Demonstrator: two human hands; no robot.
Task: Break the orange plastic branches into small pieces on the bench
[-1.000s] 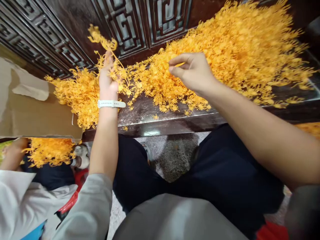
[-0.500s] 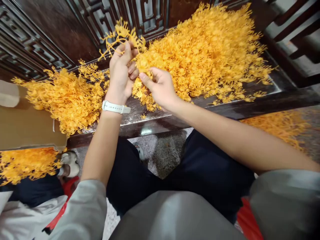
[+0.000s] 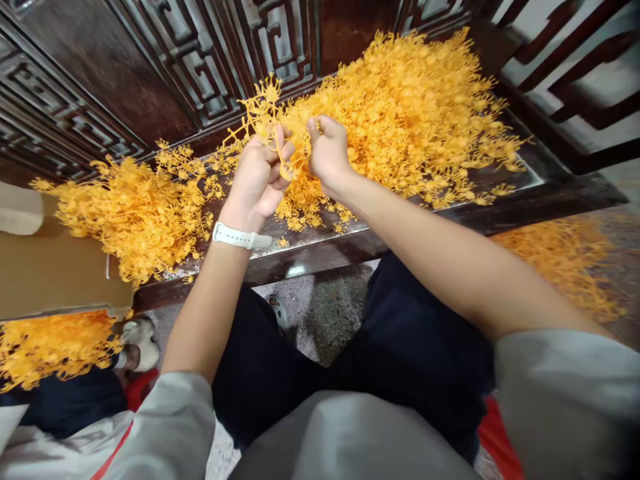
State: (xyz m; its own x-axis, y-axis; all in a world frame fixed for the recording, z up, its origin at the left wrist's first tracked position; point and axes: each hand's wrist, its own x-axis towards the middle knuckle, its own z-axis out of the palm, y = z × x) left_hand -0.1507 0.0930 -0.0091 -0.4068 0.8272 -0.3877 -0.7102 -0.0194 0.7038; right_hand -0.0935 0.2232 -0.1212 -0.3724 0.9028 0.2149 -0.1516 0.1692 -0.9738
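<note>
Head view: your left hand (image 3: 260,177) has its fingers curled around a yellow sprig (image 3: 269,93), whose thin, branching ends stick up above your fingertips, with one looped part hanging down in front of them. Your right hand (image 3: 329,152) is just to the right of it, thumb and forefinger drawn close together at the sprig's right-hand side. You have yellow strands right at those fingertips, but I cannot tell whether you are pinching part of the sprig or whether the strands belong to what lies behind. So the sprig sits at your left fingers, on the side facing your right hand, with only a narrow gap between your two hands.

Behind and to the right of your right hand, a large yellow pile (image 3: 410,113) spreads over the dark wooden bench (image 3: 320,259), against the lattice panel (image 3: 200,67). To the left of your left wrist, which wears a white band (image 3: 240,237), you have a smaller yellow pile (image 3: 135,213) touching the cardboard box (image 3: 55,267). Below the bench's front edge are your dark trousers (image 3: 415,333), and past your right forearm another yellow heap (image 3: 560,260) lies lower down.
</note>
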